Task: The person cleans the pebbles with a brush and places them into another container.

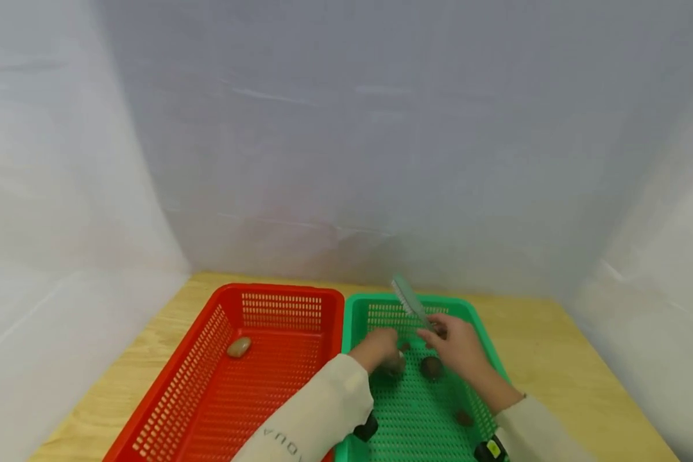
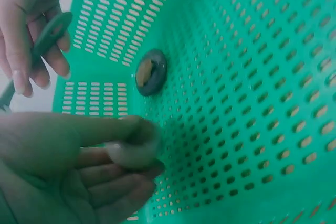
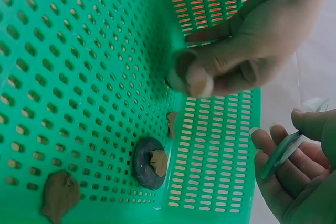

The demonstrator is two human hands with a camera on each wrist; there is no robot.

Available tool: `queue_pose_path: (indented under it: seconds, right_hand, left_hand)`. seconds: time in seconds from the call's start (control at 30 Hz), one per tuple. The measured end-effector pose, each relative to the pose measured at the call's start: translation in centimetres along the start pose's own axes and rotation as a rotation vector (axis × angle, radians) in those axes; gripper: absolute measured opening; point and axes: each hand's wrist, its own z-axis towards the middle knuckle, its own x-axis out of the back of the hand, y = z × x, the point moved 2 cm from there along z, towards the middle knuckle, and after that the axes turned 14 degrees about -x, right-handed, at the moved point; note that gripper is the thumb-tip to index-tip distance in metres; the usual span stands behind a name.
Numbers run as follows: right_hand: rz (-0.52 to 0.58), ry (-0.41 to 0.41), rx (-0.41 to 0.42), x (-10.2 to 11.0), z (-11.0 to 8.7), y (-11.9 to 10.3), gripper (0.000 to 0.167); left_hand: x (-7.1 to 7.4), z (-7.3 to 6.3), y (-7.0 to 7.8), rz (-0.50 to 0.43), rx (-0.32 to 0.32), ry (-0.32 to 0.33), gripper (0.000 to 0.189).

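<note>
My left hand [image 1: 383,350] is low inside the green basket [image 1: 416,417], its fingers curled round a rounded, pale stone [image 3: 181,72]. A brown patch shows on that stone, which is blurred in both wrist views. Above the basket's far right part, my right hand [image 1: 459,343] grips a green brush [image 1: 410,301] by its handle. The brush's head points up and away, with pale bristles facing left. Beneath the hands, a dark grey stone [image 3: 142,163] with a brown clump on top lies on the basket floor.
Brown clods lie in the green basket: a larger one [image 3: 60,195] and a small piece [image 3: 172,124] by the wall. Beside it on the left stands a red basket [image 1: 277,398] holding one tan stone [image 1: 239,347]. Pale sheeting [image 1: 346,160] encloses the wooden table [image 1: 543,359].
</note>
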Motion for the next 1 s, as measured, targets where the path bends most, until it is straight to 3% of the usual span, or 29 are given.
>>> queue_pose_path:
  seconds: [0.17, 0.27, 0.43, 0.53, 0.67, 0.83, 1.0]
  right_hand:
    - [-0.011, 0.016, 0.008, 0.5, 0.1, 0.2, 0.037]
    - [-0.018, 0.009, 0.012, 0.7, 0.3, 0.1, 0.038]
    - [-0.018, 0.0, 0.003, 0.8, 0.3, -0.1, 0.038]
    - [-0.019, 0.002, 0.005, 1.0, 0.3, 0.0, 0.037]
    - [-0.016, 0.0, 0.018, 1.1, 0.6, 0.1, 0.036]
    - [-0.023, -0.014, 0.023, 1.0, 0.8, -0.2, 0.037]
    - [-0.043, -0.034, 0.003, 0.9, 0.7, -0.1, 0.038]
  left_hand:
    - [0.0, 0.1, 0.2, -0.174, -0.07, 0.051, 0.012]
    - [0.4, 0.0, 0.1, -0.371, -0.072, 0.058, 0.015]
    - [1.2, -0.2, 0.0, -0.754, -0.03, 0.07, 0.029]
    - [1.2, -0.1, 0.0, -0.874, 0.008, 0.109, 0.03]
    - [1.2, 0.3, -0.1, -1.03, 0.049, 0.219, 0.033]
    - [1.5, 0.8, -0.6, -1.108, 0.078, 0.343, 0.041]
    - [1.1, 0.8, -1.0, -1.1, 0.098, 0.357, 0.041]
